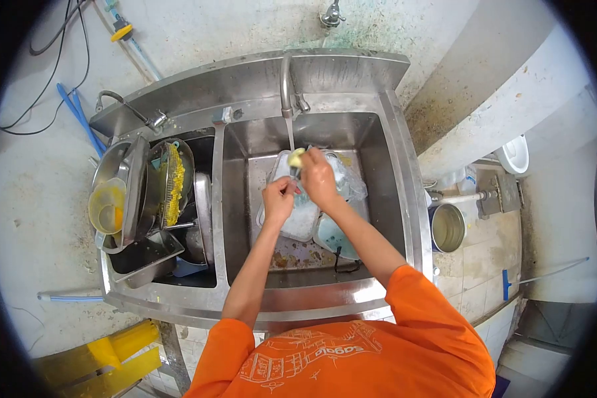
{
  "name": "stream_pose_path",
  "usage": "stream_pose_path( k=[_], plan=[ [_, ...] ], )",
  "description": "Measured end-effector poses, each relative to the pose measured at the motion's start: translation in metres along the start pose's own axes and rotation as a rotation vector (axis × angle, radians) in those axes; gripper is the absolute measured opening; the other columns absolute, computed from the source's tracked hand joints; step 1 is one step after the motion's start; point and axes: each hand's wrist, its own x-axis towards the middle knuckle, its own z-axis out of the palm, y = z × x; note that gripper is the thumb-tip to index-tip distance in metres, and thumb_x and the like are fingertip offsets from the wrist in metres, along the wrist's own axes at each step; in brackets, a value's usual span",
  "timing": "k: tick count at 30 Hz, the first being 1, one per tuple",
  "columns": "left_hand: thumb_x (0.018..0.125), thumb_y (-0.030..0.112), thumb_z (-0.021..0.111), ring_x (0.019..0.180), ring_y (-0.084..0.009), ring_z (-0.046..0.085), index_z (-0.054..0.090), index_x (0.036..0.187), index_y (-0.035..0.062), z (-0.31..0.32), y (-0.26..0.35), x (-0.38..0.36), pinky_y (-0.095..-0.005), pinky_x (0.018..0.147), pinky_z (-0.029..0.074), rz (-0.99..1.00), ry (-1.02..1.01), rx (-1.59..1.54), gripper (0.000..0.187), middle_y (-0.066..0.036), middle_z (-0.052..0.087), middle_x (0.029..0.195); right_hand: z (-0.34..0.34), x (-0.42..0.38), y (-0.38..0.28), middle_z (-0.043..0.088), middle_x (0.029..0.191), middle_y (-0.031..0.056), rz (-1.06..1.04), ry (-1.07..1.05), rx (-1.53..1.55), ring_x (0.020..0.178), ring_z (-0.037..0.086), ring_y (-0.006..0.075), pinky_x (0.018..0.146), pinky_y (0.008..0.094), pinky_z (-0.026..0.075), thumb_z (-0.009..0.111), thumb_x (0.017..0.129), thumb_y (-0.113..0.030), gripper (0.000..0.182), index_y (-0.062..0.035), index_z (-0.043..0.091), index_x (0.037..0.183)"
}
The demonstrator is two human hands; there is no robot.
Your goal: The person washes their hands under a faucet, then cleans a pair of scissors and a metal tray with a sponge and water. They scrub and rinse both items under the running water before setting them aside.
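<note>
My right hand (320,178) is closed on a small pale yellow piece (296,158), perhaps a sponge, just beside the stream of running water. Close to it, my left hand (278,199) is pinched shut; what its fingers grip is too small to make out. Under both hands, a white tray (298,225) with suds lies in the right sink basin (385,199). A pale bluish container (335,237) leans there too, partly hidden by my right forearm. Some clear plastic (356,187) sits to the right of my right hand.
Water runs from the middle faucet (285,86). The left basin is piled with metal pans (136,192), a strainer with yellow bits (174,186) and a clear measuring jug (107,205). A bucket (448,227) stands on the floor at right, near a blue squeegee (507,285).
</note>
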Motion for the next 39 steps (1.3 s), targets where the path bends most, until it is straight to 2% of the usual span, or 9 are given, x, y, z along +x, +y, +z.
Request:
stream_pose_path(
  k=[5,12,14,17,20,22,24,25,39],
  plan=[
    [0.084,0.003,0.055,0.059,-0.008,0.056,0.063,0.082,-0.0025,-0.005,0.004,-0.002,-0.0264,0.055,0.042,-0.007,-0.029,0.085,0.01,-0.006,0.064,0.064,-0.008,0.001,-0.004,0.055,0.089,0.0149,0.104,-0.103,-0.122,0.082,0.057,0.0358,0.067,0.0429,0.048,0.056,0.068,0.003,0.02,-0.0014,0.06,0.087],
    [0.083,0.003,0.054,0.065,-0.0339,0.062,0.058,0.078,-0.0031,-0.011,0.0,-0.01,-0.0373,0.059,0.047,0.233,-0.039,0.419,0.008,-0.018,0.061,0.068,-0.006,-0.004,0.005,0.061,0.092,0.0167,0.446,-0.217,0.106,0.083,0.063,0.0301,0.066,0.0382,0.05,0.059,0.075,-0.006,0.015,0.0013,0.062,0.088],
    [0.083,0.002,0.054,0.066,-0.0375,0.061,0.057,0.079,-0.0029,-0.013,-0.003,-0.012,-0.039,0.06,0.047,0.286,-0.03,0.488,0.008,-0.02,0.061,0.069,-0.004,-0.005,0.002,0.061,0.088,0.0112,1.155,-0.214,0.777,0.075,0.062,0.0207,0.058,0.0331,0.048,0.061,0.081,-0.01,0.015,-0.0002,0.061,0.091],
    [0.083,0.002,0.053,0.066,-0.0394,0.06,0.056,0.08,-0.0029,-0.017,-0.004,-0.011,-0.041,0.059,0.047,0.4,0.032,0.549,0.007,-0.02,0.06,0.068,-0.004,-0.006,0.017,0.06,0.087,0.006,1.453,-0.201,1.341,0.068,0.057,0.0137,0.051,0.0284,0.045,0.062,0.085,-0.014,0.017,-0.0023,0.06,0.097],
    [0.083,0.002,0.055,0.061,-0.0318,0.061,0.06,0.086,-0.0023,-0.016,0.0,-0.004,-0.0395,0.057,0.046,0.414,0.051,0.365,0.007,-0.019,0.061,0.068,-0.019,-0.002,0.014,0.06,0.087,0.0061,1.422,-0.114,1.683,0.066,0.055,0.0137,0.051,0.0257,0.043,0.061,0.087,-0.012,0.016,-0.0045,0.058,0.1],
    [0.085,0.003,0.055,0.054,-0.0178,0.058,0.06,0.081,-0.003,-0.014,0.005,-0.001,-0.0315,0.054,0.045,0.067,0.053,0.143,0.008,-0.014,0.062,0.064,-0.023,-0.005,0.018,0.058,0.086,0.005,1.312,-0.078,1.708,0.072,0.056,0.0151,0.053,0.0273,0.044,0.062,0.084,-0.008,0.013,-0.0031,0.058,0.096],
    [0.085,0.003,0.055,0.053,-0.0131,0.056,0.06,0.08,-0.0032,-0.015,0.018,-0.001,-0.0288,0.052,0.043,0.036,0.043,0.089,0.009,-0.012,0.062,0.062,-0.028,-0.01,0.007,0.056,0.086,0.0084,0.427,0.104,0.376,0.078,0.057,0.0216,0.058,0.0318,0.045,0.061,0.079,-0.001,0.015,-0.001,0.058,0.094],
    [0.085,0.003,0.055,0.053,-0.0085,0.054,0.061,0.08,-0.0033,-0.012,0.023,-0.001,-0.0261,0.051,0.042,0.008,0.027,0.033,0.01,-0.01,0.062,0.061,-0.031,-0.015,0.002,0.053,0.089,0.0127,0.215,0.101,0.162,0.08,0.057,0.0305,0.063,0.0381,0.046,0.059,0.074,0.003,0.02,0.0005,0.057,0.094],
    [0.086,0.001,0.054,0.058,-0.0049,0.052,0.063,0.087,-0.0036,0.001,0.013,-0.002,-0.0219,0.053,0.039,0.027,-0.013,-0.097,0.01,-0.004,0.064,0.067,-0.014,-0.026,-0.017,0.049,0.086,0.0136,0.117,0.091,-0.075,0.079,0.055,0.033,0.062,0.041,0.047,0.059,0.07,0.004,0.023,-0.001,0.059,0.092]
  ],
)
